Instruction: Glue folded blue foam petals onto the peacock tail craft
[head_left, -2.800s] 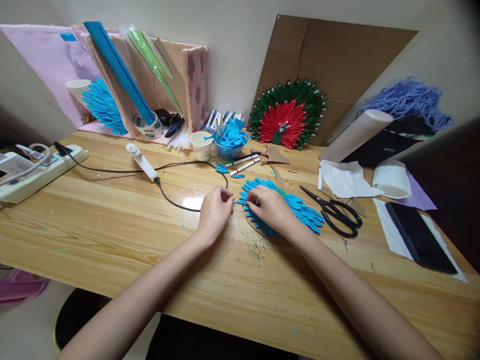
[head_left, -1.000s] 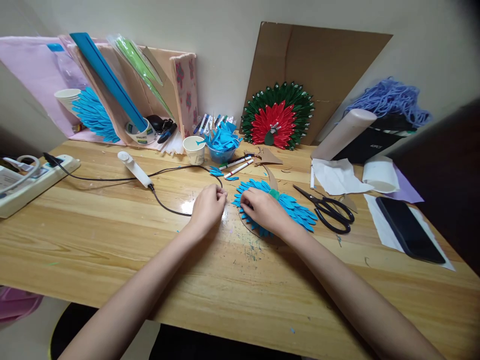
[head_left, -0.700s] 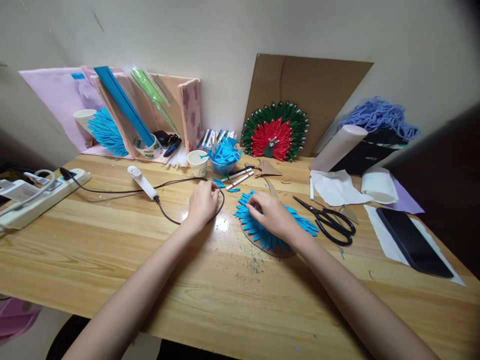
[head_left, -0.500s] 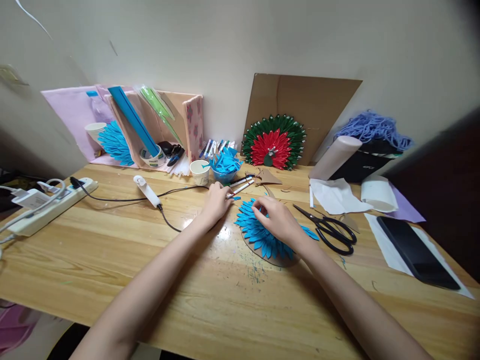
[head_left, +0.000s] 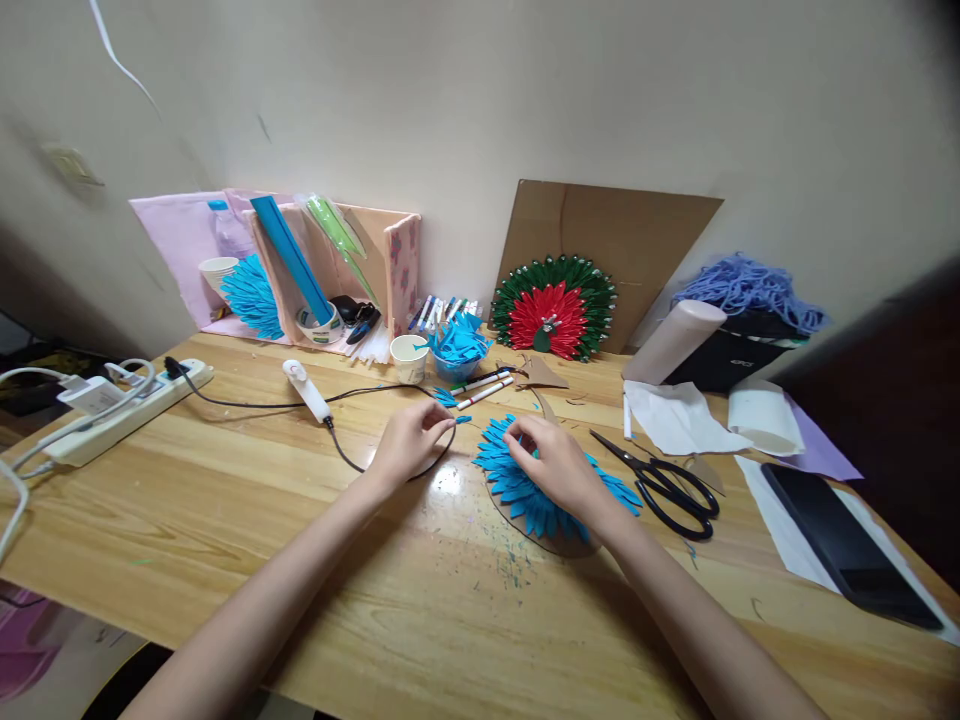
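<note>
Fingertips of the left hand point(head_left: 409, 440) pinch a small blue petal point(head_left: 463, 419), just near of the markers point(head_left: 485, 392). The right hand point(head_left: 553, 465) rests over the blue petal piece point(head_left: 525, 488), its fingers curled above the petals; whether they grasp anything, I cannot tell. That piece lies on the wooden tabletop point(head_left: 375, 590), to the right of the left hand, and a brown rounded backing shows along its near edge.

Black scissors point(head_left: 675, 490) lie to its right, blades pointing left and away. Farther right are a dark phone point(head_left: 847, 545) on white paper, a white roll point(head_left: 765, 418) lying on its side and a crumpled white sheet point(head_left: 679, 415).

Beyond the hands stand a paper cup point(head_left: 409, 360) and, just right of it, a bowl point(head_left: 456, 368) heaped with blue pieces point(head_left: 459, 340). A red and green petal fan point(head_left: 551, 310) stands upright against a cardboard sheet point(head_left: 615, 230) at the far side. To the left of the left hand, a white handheld device point(head_left: 307, 390) with a black cord point(head_left: 341, 452) lies on the tabletop.
</note>
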